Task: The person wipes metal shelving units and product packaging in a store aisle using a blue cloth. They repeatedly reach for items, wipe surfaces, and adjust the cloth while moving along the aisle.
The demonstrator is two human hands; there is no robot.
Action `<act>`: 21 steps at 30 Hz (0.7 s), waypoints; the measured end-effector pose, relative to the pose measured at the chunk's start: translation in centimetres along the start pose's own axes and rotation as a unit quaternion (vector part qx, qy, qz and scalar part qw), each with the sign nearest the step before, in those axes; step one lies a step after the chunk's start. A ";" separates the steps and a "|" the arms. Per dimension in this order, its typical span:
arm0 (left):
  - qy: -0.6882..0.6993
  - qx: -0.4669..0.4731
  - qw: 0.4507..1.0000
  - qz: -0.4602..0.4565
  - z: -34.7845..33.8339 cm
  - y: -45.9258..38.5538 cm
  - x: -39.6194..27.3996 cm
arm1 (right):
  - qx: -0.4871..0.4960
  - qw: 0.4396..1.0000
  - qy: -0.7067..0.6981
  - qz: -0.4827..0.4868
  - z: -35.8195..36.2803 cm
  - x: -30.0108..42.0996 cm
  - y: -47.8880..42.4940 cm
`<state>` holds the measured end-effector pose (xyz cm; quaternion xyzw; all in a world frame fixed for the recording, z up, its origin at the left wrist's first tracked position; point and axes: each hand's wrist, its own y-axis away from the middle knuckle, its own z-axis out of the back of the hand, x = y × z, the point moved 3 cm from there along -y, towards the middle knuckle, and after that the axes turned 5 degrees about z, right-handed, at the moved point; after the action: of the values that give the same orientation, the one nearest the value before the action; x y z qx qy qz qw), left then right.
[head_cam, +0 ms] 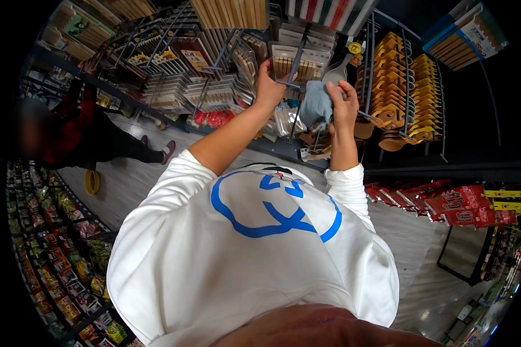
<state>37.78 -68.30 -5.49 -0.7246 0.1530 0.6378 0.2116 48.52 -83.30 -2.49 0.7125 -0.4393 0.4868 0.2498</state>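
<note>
My left hand [270, 89] is raised to the shelf rack, at the left edge of a clear-fronted chopstick pack [283, 64]. Its fingers spread around the pack's lower corner, close to the end of a metal display hook [298, 58]; whether they grip the pack is unclear. A crumpled grey-blue cloth [316, 105] is in my right hand [344, 104], just right of the hook's tip. Behind the cloth, a light grey spoon-like utensil [337, 71] hangs partly covered. Below the hands hangs a clear packet of pale sticks [287, 119].
More chopstick packs [217, 91] fill hooks at the left. Wooden-looking utensils with yellow cards [386, 82] hang at the right. A person in dark clothes [108, 134] stands left, by a yellow basket [92, 182]. Red packets [451, 204] and snack shelves [61, 277] border the aisle floor [126, 169].
</note>
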 end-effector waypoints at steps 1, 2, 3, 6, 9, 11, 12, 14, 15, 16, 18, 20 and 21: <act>-0.004 -0.007 1.000 -0.016 0.1 -0.3 0.3 | 0.011 0.999 -0.031 0.028 -0.2 0.4 0.1; -0.011 0.008 1.000 -0.004 0.2 -0.7 0.8 | 0.022 0.996 -0.062 0.056 -0.5 0.8 0.1; -0.019 0.025 0.999 0.009 0.2 -1.0 0.8 | 0.032 0.992 -0.092 0.084 -1.7 2.1 0.6; -0.005 0.058 0.997 0.041 0.3 -0.5 -0.9 | 0.055 0.963 0.038 0.259 -4.5 3.4 0.5; 0.027 0.104 0.992 0.060 0.5 -0.8 0.1 | 0.093 0.894 0.183 0.398 -7.1 3.2 0.0; 0.038 0.130 0.988 0.074 0.8 -1.6 1.4 | 0.098 0.846 0.251 0.460 -8.0 3.6 -0.1; 0.040 0.140 0.986 0.085 0.8 -1.7 1.4 | 0.095 0.840 0.267 0.462 -7.9 3.4 -0.6; 0.029 0.162 0.981 0.105 1.1 -1.8 1.3 | 0.088 0.827 0.300 0.467 -7.4 3.0 -2.1; 0.016 0.173 0.978 0.112 1.2 -1.9 0.0 | 0.081 0.812 0.318 0.483 -7.4 3.0 -2.6; 0.003 0.184 0.976 0.119 1.4 -1.9 -0.6 | 0.075 0.795 0.335 0.499 -7.5 3.2 -3.0; 0.072 0.207 0.969 0.114 1.5 -2.4 -0.2 | 0.056 0.774 0.376 0.506 -7.6 3.7 -3.3; 0.095 0.209 0.968 0.104 1.6 -2.9 0.1 | 0.026 0.764 0.392 0.512 -7.0 3.7 -3.8; 0.084 0.202 0.971 0.099 1.7 -3.0 0.3 | 0.011 0.758 0.400 0.515 -6.5 3.8 -4.1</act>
<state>37.86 -64.83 -5.58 -0.6989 0.3667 0.5488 0.2756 49.51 -77.67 3.83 0.1212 -0.5949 0.7874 0.1066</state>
